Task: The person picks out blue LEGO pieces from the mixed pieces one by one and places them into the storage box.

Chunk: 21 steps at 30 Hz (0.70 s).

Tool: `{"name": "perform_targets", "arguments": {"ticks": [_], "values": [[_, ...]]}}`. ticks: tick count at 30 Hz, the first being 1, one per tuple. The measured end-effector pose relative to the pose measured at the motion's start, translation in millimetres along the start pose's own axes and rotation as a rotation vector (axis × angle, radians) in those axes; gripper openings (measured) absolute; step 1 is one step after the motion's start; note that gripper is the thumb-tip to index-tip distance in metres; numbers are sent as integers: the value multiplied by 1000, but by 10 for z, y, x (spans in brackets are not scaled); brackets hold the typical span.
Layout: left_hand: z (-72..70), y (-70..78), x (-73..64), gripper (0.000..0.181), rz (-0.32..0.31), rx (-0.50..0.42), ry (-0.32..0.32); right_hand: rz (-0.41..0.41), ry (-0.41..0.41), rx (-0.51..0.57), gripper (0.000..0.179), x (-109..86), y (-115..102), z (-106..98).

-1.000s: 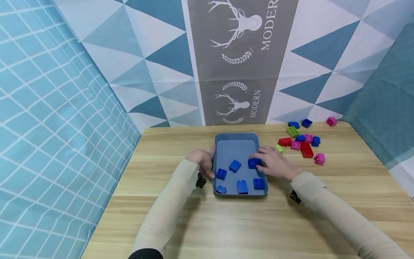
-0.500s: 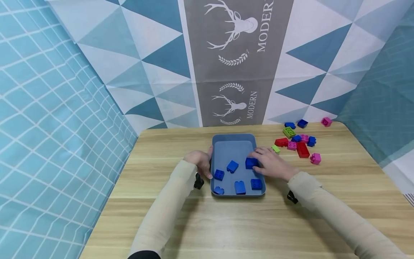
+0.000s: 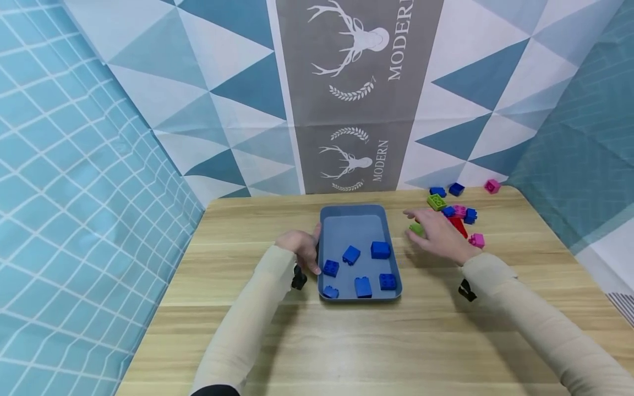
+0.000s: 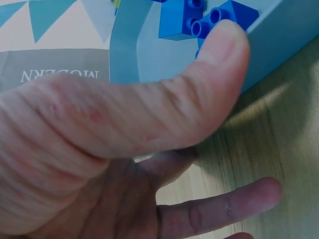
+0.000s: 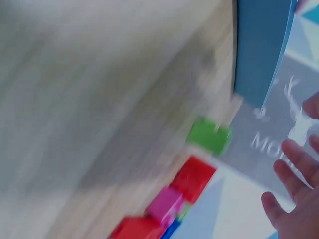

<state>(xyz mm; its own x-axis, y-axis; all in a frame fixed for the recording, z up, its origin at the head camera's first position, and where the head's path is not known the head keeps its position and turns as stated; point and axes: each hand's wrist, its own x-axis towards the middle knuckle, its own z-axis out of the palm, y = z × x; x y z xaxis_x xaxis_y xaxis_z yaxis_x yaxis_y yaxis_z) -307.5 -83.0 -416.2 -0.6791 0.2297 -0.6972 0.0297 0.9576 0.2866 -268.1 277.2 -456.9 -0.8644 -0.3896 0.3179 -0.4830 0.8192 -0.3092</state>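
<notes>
A blue-grey tray (image 3: 354, 220) stands on the wooden table with several blue toy building bricks in it. My left hand (image 3: 302, 247) rests at the tray's left wall in the head view, its thumb against the side and its fingers loosely extended, as the left wrist view shows too. Inside the tray, a blue brick (image 3: 380, 250) lies near the right wall. My right hand (image 3: 438, 234) hovers right of the tray, fingers spread and holding nothing. Below it, a lime-green brick (image 3: 416, 228) is partly hidden; in the right wrist view, the green brick (image 5: 209, 135) shows near the tray.
Right of the tray lies a loose group of bricks, among them a red brick (image 3: 458, 226), a green brick (image 3: 437, 202) and a pink brick (image 3: 476, 240). Another pink brick (image 3: 492, 186) sits at the table's back edge, against the patterned cloth (image 3: 349, 110).
My right hand has let go of the blue brick in the tray and moved right, over to the green and red bricks. My left hand stays at the tray's wall.
</notes>
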Motion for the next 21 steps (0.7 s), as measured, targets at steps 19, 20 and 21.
{"name": "perform_targets", "arguments": {"ticks": [19,20,21], "values": [[47,0,-6,138,-17,-51,21,566,-56,-101,52,6,793,-106],[36,1,-6,138,-16,-45,23,579,-58,-98,51,23,797,-111],[25,1,-6,138,-15,-40,24,593,-61,-91,49,40,803,-117]]}}
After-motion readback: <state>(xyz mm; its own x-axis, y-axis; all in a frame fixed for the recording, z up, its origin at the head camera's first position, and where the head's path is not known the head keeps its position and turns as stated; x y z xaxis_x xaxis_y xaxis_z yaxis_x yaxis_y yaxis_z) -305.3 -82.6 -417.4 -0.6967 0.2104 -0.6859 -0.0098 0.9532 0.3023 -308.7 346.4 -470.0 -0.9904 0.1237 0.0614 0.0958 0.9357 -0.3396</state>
